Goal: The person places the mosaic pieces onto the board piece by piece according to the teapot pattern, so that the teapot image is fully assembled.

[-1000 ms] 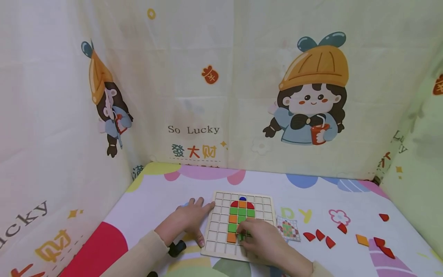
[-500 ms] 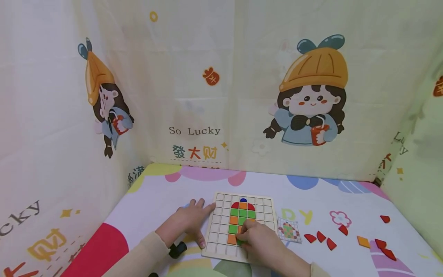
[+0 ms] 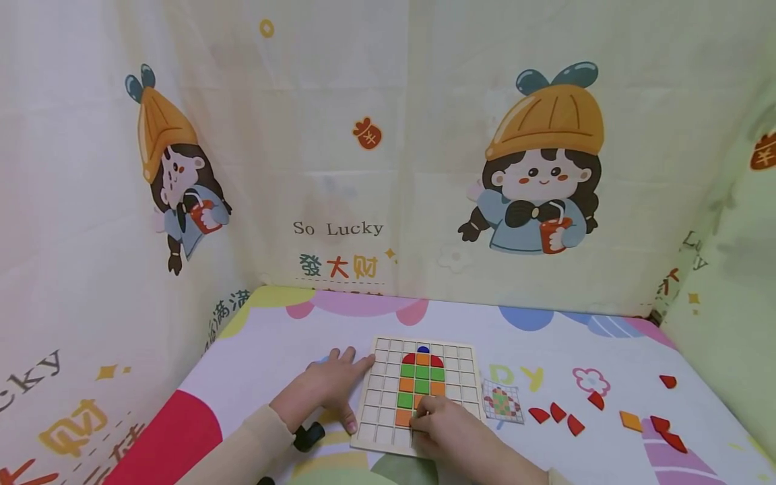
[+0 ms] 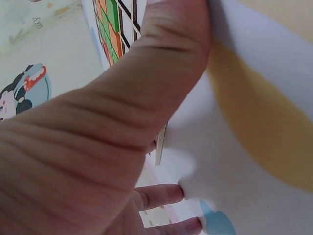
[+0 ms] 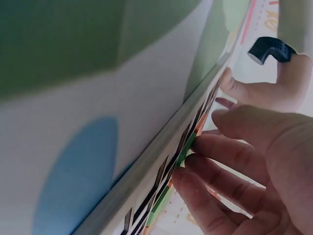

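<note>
A wooden grid board (image 3: 373,397) lies flat on the table, with green, orange, red and blue tiles set in its middle columns. My left hand (image 3: 332,384) is spread along its left edge, thumb near the lower corner; the thumb fills much of the left wrist view. Over the lower middle of the board is my right hand (image 3: 457,431). In the right wrist view, its fingertips touch a green tile (image 5: 187,147) at the board surface, while the thumb stands a little apart. From the head view, that hand covers the tile and the lower right cells.
A small printed pattern card (image 3: 503,402) lies beside the board's right edge. Farther right, several loose red quarter-round tiles (image 3: 575,425) and an orange square tile (image 3: 631,421) are scattered. A black device (image 3: 309,438) sits at the left wrist. Printed cloth walls surround the table.
My right hand has shifted slightly down and left over the board; the green tile seen at its fingertips is now hidden from the head view. The left hand keeps its place.
</note>
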Demonstrator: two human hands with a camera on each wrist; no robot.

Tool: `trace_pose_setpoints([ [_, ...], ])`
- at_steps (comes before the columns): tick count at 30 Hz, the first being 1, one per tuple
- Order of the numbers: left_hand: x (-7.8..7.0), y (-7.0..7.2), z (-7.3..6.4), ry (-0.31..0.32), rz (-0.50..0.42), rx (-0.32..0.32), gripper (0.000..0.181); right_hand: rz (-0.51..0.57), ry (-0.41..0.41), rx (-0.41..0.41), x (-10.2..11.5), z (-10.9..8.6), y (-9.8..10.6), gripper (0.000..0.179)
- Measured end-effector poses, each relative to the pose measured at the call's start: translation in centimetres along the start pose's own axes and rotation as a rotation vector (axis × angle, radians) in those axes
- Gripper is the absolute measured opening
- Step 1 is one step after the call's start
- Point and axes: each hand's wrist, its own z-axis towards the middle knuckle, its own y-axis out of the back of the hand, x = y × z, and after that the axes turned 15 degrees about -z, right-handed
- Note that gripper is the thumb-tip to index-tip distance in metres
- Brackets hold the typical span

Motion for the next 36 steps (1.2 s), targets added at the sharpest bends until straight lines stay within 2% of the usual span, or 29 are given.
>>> trace_pose_setpoints([
  [4,0.0,-0.1,-0.1,-0.009,-0.006,0.004,0.13,0.082,-0.038,0.026,-0.3,-0.9,0.2,0.017],
  [6,0.0,-0.1,-0.2,-0.009,-0.013,0.009,0.131,0.128,-0.082,0.056,-0.7,-1.6,0.4,0.02],
  [10,-0.1,-0.1,-0.3,0.001,-0.013,0.009,0.132,0.139,-0.161,0.074,-1.8,-3.3,0.6,0.022],
  [16,-0.2,0.0,-0.3,-0.002,0.0,0.006,0.131,0.096,-0.359,0.141,-4.1,-6.7,1.4,0.03],
  [22,-0.1,0.0,-0.3,-0.001,-0.007,0.009,0.131,-0.08,-0.533,0.138,-6.8,-10.4,1.8,0.027],
  [26,-0.1,0.0,-0.4,-0.004,0.004,0.005,0.133,-0.119,-0.653,0.196,-9.0,-12.8,1.8,0.038],
  [30,-0.1,0.2,-0.4,-0.004,0.012,-0.003,0.133,-0.138,-0.708,0.273,-11.2,-15.3,1.4,0.054],
  [36,-0.1,0.2,-0.4,-0.004,0.009,-0.003,0.133,-0.16,-0.746,0.392,-14.2,-18.8,0.0,0.071],
])
